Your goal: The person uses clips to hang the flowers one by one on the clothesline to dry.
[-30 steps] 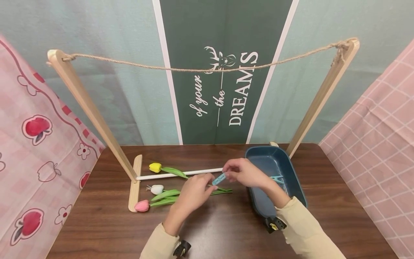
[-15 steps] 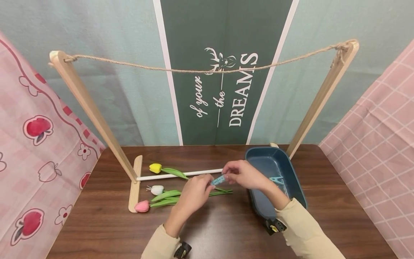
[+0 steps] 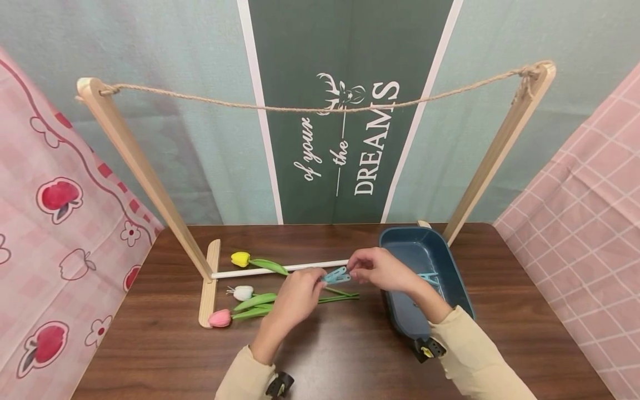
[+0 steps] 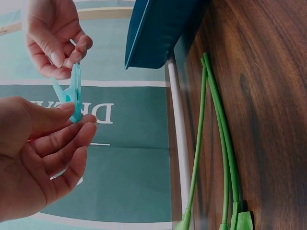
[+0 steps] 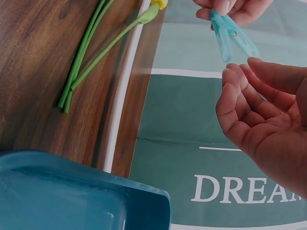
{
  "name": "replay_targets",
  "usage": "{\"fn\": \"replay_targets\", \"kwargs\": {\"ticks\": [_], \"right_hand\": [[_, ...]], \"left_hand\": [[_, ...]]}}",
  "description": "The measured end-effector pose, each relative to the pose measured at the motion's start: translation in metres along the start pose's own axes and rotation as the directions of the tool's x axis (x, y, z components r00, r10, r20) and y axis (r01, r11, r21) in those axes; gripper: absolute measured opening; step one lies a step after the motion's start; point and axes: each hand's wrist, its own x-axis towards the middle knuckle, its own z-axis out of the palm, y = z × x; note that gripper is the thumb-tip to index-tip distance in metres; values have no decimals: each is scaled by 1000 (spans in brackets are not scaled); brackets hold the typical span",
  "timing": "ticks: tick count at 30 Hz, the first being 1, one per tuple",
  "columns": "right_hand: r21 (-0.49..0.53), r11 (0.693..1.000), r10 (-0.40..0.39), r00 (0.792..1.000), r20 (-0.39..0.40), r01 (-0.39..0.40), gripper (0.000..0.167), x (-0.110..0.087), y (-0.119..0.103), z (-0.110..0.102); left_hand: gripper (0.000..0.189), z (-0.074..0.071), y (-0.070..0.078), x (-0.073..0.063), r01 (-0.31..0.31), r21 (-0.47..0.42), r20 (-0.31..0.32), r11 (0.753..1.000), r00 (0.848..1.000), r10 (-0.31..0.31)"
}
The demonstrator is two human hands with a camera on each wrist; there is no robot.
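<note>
A light-blue clothespin (image 3: 337, 275) is held over the table by my left hand (image 3: 299, 294), whose thumb and fingers pinch one end of it. In the left wrist view the clothespin (image 4: 73, 93) stands upright from the left fingertips, its two legs spread toward the other hand. My right hand (image 3: 381, 270) is at those leg ends, loosely curved; the right wrist view shows its thumb and fingertips (image 5: 230, 72) apart, close to the legs. Whether they touch cannot be told. Below lie artificial tulips: yellow (image 3: 240, 259), white (image 3: 243, 293) and pink (image 3: 220, 318), their stems (image 3: 340, 299) partly hidden by the left hand.
A dark-blue bin (image 3: 460, 278) stands on the right, with another light-blue clothespin (image 3: 429, 278) inside. Two wooden posts (image 3: 145, 178) carry a sagging twine line (image 3: 300, 110) above the table (image 3: 340, 355). A white rod (image 3: 250, 273) runs low behind the hands.
The clothespin has turned in the hands, from showing its narrow side to showing its spread legs. Both hands stay nearly in place; the right fingers have eased off its end.
</note>
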Motion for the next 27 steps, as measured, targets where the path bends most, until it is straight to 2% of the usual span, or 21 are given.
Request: {"fn": "replay_targets", "kwargs": {"ticks": [7,14,27], "right_hand": [[-13,1000,2,1000,7,-2,10,0,1,0],[-30,999,-22,1000,9,23,20,1,3,1],[-38,999,-28,1000,0,28,10,3,3,3]], "left_hand": [[9,-3,-2,1,17,-16,18,1000,1000,-16],[7,-4,-2,2,4,-24,15,1000,1000,-4],[7,-3,-2,2,-23,-42,39,999,999,25]]}}
